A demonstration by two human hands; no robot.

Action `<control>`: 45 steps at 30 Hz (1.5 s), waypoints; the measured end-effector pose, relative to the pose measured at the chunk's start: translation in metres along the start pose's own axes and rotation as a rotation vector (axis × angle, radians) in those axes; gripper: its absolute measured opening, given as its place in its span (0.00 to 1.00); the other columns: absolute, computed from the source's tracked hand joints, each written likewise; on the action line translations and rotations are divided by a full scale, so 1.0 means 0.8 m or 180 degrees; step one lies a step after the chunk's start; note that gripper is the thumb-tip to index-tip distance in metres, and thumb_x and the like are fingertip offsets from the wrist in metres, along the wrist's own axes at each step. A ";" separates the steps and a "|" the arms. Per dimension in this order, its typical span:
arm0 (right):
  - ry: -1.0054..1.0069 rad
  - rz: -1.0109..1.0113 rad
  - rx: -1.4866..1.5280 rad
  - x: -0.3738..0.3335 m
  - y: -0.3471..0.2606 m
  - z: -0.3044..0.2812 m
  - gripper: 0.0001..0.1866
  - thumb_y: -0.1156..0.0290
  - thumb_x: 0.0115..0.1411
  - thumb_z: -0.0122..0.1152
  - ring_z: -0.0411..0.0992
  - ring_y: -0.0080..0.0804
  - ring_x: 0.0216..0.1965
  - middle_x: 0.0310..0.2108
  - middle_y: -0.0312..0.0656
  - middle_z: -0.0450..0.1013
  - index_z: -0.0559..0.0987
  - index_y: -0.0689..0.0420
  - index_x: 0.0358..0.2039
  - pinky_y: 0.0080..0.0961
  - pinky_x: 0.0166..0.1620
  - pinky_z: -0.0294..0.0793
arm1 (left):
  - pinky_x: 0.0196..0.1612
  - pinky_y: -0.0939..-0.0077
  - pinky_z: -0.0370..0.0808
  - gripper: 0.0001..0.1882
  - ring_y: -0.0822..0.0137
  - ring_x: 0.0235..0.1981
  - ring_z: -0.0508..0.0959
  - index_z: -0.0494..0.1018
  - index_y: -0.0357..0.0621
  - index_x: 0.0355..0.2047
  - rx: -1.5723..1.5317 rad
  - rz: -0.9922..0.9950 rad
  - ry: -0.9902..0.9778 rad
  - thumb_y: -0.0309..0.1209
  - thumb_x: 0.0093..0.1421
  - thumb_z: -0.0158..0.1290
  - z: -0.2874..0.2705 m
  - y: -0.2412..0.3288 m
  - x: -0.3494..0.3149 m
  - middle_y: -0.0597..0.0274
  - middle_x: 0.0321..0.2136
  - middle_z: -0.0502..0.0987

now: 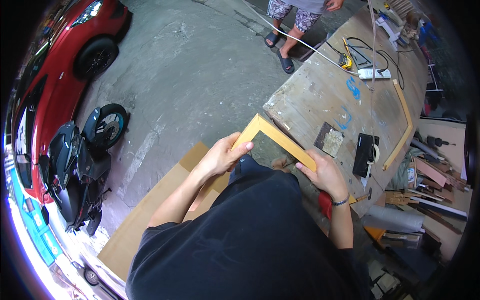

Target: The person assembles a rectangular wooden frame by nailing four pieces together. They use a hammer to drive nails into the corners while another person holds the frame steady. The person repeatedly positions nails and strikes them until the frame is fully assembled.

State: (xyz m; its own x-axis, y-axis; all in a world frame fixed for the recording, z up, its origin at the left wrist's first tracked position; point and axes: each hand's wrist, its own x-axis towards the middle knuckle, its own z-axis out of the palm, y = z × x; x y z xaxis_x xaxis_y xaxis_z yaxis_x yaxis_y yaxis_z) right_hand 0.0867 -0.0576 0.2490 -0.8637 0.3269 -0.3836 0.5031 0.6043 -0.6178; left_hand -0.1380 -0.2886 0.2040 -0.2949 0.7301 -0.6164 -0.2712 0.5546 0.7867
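Between my two hands is a light wooden frame corner (258, 123), two flat strips meeting at a mitred joint that points away from me. My left hand (223, 154) grips the left strip, thumb on top. My right hand (321, 172) is closed round the end of the right strip, its thumb along the inner edge. The piece is held in the air in front of my body, beside the near left corner of the workbench (300, 95). Part of each strip is hidden under my fingers.
Another wooden corner piece (409, 122) lies on the bench, near a black phone-like slab (365, 155), a power strip (374, 74) and a yellow tape measure (345, 61). A person (295, 20) stands beyond. Cardboard (145, 215), a motorcycle (75, 170) and a red car (55, 75) are left.
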 end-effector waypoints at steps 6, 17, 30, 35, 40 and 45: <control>-0.0044 0.0283 0.0082 -0.017 0.020 0.027 0.21 0.53 0.65 0.66 0.78 0.61 0.34 0.28 0.56 0.78 0.77 0.60 0.40 0.49 0.37 0.77 | 0.22 0.73 0.68 0.28 0.74 0.18 0.70 0.74 0.38 0.45 0.0247 0.0297 -0.0065 0.55 0.69 0.57 0.013 -0.040 0.025 0.65 0.20 0.72; 0.0281 0.0462 0.0401 -0.047 0.037 0.061 0.28 0.47 0.63 0.68 0.78 0.62 0.38 0.32 0.59 0.79 0.76 0.61 0.48 0.48 0.41 0.77 | 0.37 0.54 0.72 0.29 0.47 0.29 0.75 0.68 0.34 0.37 0.1135 0.0859 0.0175 0.51 0.78 0.35 0.046 -0.003 0.131 0.43 0.24 0.72; 0.0765 0.0488 0.0863 -0.130 0.070 0.021 0.32 0.43 0.63 0.66 0.78 0.60 0.39 0.36 0.58 0.78 0.76 0.61 0.51 0.45 0.42 0.77 | 0.38 0.73 0.77 0.28 0.71 0.33 0.78 0.71 0.37 0.52 0.0275 0.1535 -0.1087 0.53 0.73 0.50 0.079 0.062 0.133 0.62 0.34 0.77; 0.1265 -0.0261 0.0344 -0.143 0.055 -0.066 0.34 0.43 0.63 0.66 0.78 0.54 0.47 0.48 0.49 0.78 0.77 0.58 0.57 0.42 0.51 0.78 | 0.30 0.79 0.76 0.38 0.76 0.28 0.78 0.73 0.38 0.43 0.0187 0.1606 -0.0541 0.63 0.56 0.66 0.025 0.087 0.103 0.66 0.30 0.76; 0.3942 0.0633 0.0569 -0.189 0.239 -0.206 0.11 0.66 0.67 0.65 0.79 0.32 0.37 0.34 0.44 0.80 0.80 0.62 0.43 0.30 0.45 0.77 | 0.21 0.85 0.68 0.43 0.79 0.20 0.72 0.69 0.44 0.41 0.0023 0.2024 0.0665 0.74 0.52 0.61 -0.101 0.057 0.061 0.73 0.23 0.70; 0.3895 0.2527 0.0059 -0.212 0.651 -0.218 0.26 0.51 0.69 0.63 0.80 0.42 0.47 0.44 0.53 0.81 0.79 0.64 0.49 0.37 0.51 0.77 | 0.18 0.87 0.62 0.25 0.82 0.17 0.67 0.70 0.54 0.43 -0.0923 0.2029 0.1906 0.61 0.67 0.55 -0.145 0.023 -0.020 0.74 0.23 0.70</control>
State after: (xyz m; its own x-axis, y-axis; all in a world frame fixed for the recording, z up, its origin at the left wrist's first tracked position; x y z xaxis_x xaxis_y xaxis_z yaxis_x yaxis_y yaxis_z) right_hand 0.4900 0.3282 0.1118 0.1556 0.9703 0.1851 0.8421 -0.0323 -0.5383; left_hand -0.2449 -0.3364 0.2246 -0.8704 0.4900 -0.0477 -0.0896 -0.0625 0.9940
